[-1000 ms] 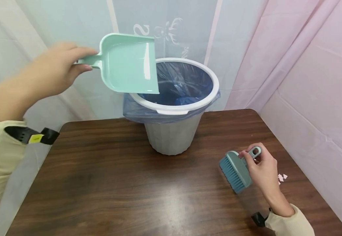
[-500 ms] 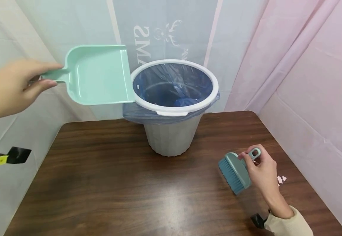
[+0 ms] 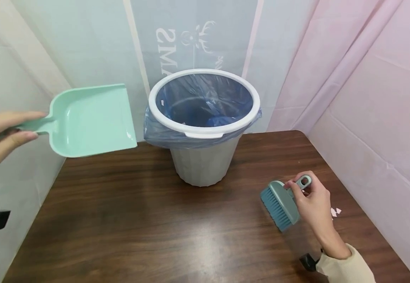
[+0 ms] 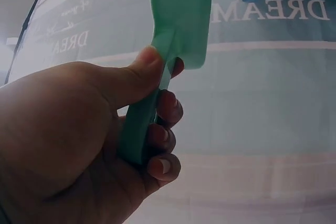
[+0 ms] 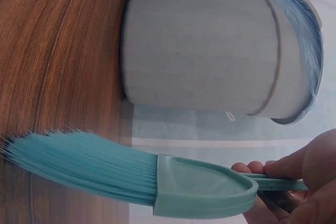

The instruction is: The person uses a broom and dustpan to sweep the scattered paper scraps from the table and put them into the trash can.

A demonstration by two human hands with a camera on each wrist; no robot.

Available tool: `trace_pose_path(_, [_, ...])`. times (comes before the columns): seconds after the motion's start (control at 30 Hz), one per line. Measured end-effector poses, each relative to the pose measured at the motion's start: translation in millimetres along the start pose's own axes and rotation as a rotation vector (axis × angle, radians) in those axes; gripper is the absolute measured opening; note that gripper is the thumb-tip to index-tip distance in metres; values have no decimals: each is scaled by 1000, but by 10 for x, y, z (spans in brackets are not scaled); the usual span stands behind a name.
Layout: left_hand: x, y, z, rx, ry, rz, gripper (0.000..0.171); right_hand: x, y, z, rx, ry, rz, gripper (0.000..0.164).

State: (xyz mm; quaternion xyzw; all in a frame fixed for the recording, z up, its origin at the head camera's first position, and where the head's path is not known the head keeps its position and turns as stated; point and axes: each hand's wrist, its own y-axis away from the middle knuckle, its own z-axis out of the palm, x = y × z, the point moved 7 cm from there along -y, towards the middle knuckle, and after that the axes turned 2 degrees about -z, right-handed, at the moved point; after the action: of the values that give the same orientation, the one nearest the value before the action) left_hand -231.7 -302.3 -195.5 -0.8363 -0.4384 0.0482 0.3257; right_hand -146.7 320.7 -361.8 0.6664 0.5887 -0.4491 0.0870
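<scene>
At the left of the head view, my left hand (image 3: pixel 3 135) grips the handle of a mint-green dustpan (image 3: pixel 93 120), held in the air left of the bin. In the left wrist view the fingers curl round the dustpan handle (image 4: pixel 142 121). The pan looks bare inside. My right hand (image 3: pixel 313 198) pinches the handle of a teal hand brush (image 3: pixel 283 204) over the right side of the table. In the right wrist view the brush's bristles (image 5: pixel 79 163) reach down to the wood. A few white paper scraps (image 3: pixel 335 211) lie just right of that hand.
A grey trash bin (image 3: pixel 201 165) with a white rim and a blue bag liner (image 3: pixel 205 88) stands at the back of the brown table (image 3: pixel 148 220). A small white scrap (image 3: pixel 162 102) clings inside the liner. Printed curtains (image 3: pixel 290 51) hang behind and at the sides.
My left hand has carried the dustpan left and down, from over the bin's left rim to beside it. My right hand and the brush have stayed nearly still.
</scene>
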Motion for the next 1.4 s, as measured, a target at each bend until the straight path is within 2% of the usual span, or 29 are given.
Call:
trace_pose_path(0.23, [-51, 447, 182, -48, 28, -91, 30, -22, -30, 14, 8, 13, -26, 12])
trace_pose_path(0.37, [-38, 636, 298, -130, 42, -114, 35, -7, -21, 17, 3, 4, -24, 12])
trace_pose_path(0.57, [7, 887, 518, -270, 74, -112, 47, 0, 2, 22, -1, -10, -11, 11])
trace_pose_path(0.77, [123, 1147, 770, -345, 150, -101, 54, 18, -13, 26, -7, -36, -9, 10])
trace_pose_path(0.97, [265, 1322, 1011, -374, 244, -112, 52, 10, -15, 24, -9, -21, -8, 9])
trace_pose_path(1.17, [438, 1440, 1235, -419, 324, -127, 50, 15, -17, 24, -9, -14, -10, 10])
trace_pose_path(1.4, [549, 1537, 1401, -445, 383, -137, 50, 23, -7, 16, -13, -17, -10, 9])
